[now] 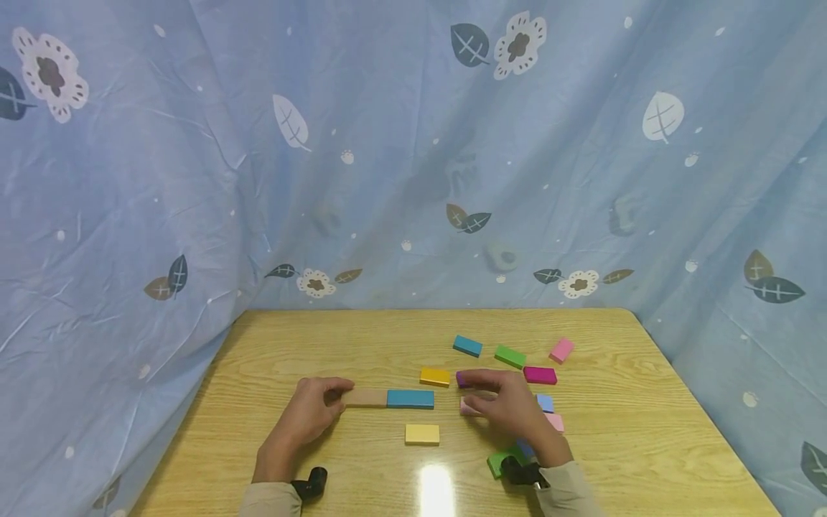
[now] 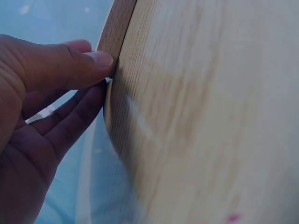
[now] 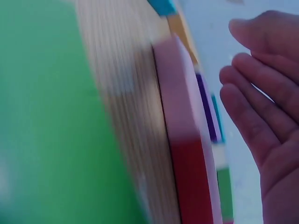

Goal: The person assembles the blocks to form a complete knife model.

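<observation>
At the left, my left hand (image 1: 309, 411) pinches the near end of a tan wooden block (image 1: 365, 398); the left wrist view shows thumb and fingers at the end of this block (image 2: 115, 35). The tan block lies end to end with a blue block (image 1: 410, 399). My right hand (image 1: 507, 402) hovers over a pale pink block (image 1: 466, 407), fingers loosely bent and holding nothing. In the right wrist view, the pink block (image 3: 175, 88) adjoins a red block (image 3: 194, 184), which the hand hides in the head view. A purple block (image 1: 460, 380) shows just beyond the fingers.
An orange block (image 1: 435, 377) and a yellow block (image 1: 422, 434) lie near the row. Behind the right hand are blue (image 1: 468, 345), green (image 1: 510, 357), pink (image 1: 562, 350) and magenta (image 1: 540, 375) blocks. Another green block (image 1: 496, 464) is by the right wrist. A patterned curtain (image 1: 388, 143) surrounds the table.
</observation>
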Tool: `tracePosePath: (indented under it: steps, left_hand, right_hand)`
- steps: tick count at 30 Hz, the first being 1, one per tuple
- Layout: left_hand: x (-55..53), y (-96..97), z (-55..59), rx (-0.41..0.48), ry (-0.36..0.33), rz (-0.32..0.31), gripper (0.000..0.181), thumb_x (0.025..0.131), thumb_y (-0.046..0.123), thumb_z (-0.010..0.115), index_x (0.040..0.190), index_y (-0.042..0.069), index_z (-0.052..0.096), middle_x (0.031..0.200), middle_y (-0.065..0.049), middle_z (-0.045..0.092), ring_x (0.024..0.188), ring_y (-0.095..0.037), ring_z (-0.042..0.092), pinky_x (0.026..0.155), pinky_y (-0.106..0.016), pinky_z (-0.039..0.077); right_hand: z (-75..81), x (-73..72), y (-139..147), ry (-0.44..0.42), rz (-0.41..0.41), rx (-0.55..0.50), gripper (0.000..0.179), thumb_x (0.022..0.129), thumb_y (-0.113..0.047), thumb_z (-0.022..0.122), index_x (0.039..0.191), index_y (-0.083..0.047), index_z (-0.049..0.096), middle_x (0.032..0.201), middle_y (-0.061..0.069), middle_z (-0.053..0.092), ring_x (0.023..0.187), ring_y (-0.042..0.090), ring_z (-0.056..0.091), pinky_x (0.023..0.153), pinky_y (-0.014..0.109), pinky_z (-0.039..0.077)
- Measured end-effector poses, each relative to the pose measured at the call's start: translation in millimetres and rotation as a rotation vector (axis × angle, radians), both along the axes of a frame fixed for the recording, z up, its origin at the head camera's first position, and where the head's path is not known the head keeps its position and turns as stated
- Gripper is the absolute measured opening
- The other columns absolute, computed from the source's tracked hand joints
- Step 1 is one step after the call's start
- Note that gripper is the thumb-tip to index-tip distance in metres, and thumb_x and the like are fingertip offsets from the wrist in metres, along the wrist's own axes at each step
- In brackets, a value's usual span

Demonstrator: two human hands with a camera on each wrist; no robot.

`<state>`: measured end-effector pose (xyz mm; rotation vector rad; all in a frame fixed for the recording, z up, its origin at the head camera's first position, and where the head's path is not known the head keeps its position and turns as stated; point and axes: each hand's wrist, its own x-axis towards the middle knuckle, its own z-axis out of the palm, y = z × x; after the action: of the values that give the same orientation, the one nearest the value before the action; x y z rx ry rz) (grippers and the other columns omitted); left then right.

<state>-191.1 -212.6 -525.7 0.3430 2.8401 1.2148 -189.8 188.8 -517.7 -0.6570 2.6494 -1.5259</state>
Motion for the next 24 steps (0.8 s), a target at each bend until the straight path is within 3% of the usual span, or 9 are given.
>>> tracePosePath:
  steps: [4, 10, 24]
  left_hand:
    - [-0.9, -1.8, 0.3, -0.002, 0.003, -0.023, 0.036, 0.092, -0.009, 0.079, 0.124, 0.008, 0.082, 0.117, -0.005, 0.082, 0.106, -0.021, 0.078, 0.089, -0.034, 0.066]
    - [-1.9, -3.6, -0.3, 0.015, -0.005, -0.042, 0.036, 0.093, -0.009, 0.079, 0.125, 0.007, 0.081, 0.120, -0.006, 0.082, 0.106, -0.023, 0.078, 0.088, -0.032, 0.066]
    - [-0.8, -3.2, -1.9, 0.027, -0.008, -0.031, 0.037, 0.093, -0.010, 0.078, 0.126, 0.007, 0.081, 0.119, -0.006, 0.082, 0.105, -0.022, 0.077, 0.088, -0.032, 0.066]
  right_hand:
    - [-0.3, 5.2, 21.2, -0.040, -0.031, -0.022, 0.037, 0.098, -0.009, 0.083, 0.133, 0.002, 0.076, 0.130, 0.020, 0.078, 0.116, 0.040, 0.078, 0.092, 0.035, 0.069]
    - [-3.7, 10.5, 34.3, -0.062, -0.085, 0.039, 0.038, 0.095, -0.012, 0.087, 0.131, -0.001, 0.078, 0.127, 0.015, 0.081, 0.111, 0.027, 0.081, 0.091, 0.024, 0.066]
    - [-7.1, 9.9, 33.2, 0.073, -0.087, 0.235, 0.032, 0.088, -0.009, 0.090, 0.119, -0.014, 0.085, 0.117, 0.001, 0.083, 0.105, 0.017, 0.077, 0.086, 0.025, 0.064]
